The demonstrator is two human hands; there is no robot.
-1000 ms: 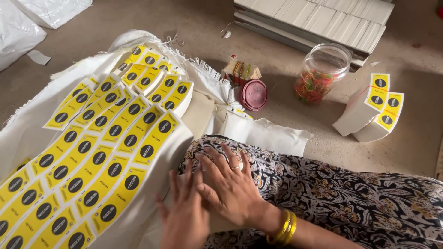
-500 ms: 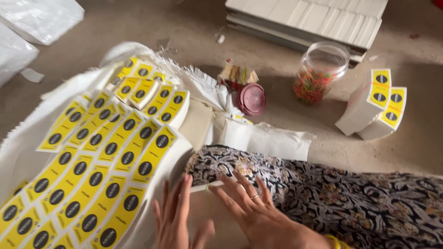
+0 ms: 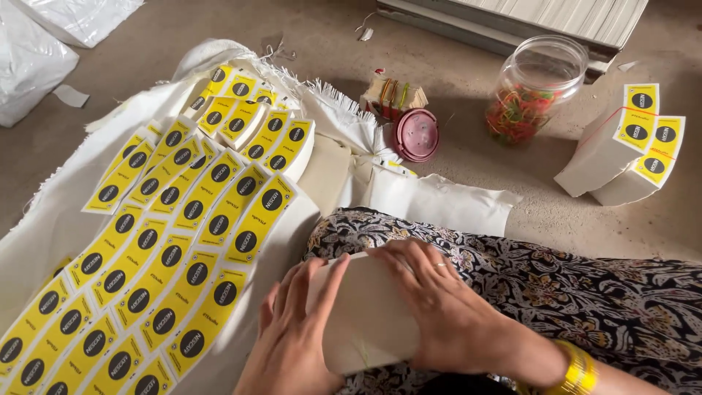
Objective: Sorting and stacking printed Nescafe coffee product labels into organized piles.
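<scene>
A white stack of labels (image 3: 365,314) is clasped on the lap between the left hand (image 3: 300,333) and right hand (image 3: 439,307), its long axis running near-to-far.

Yellow black-dotted labels (image 3: 168,249) across cloth
</scene>
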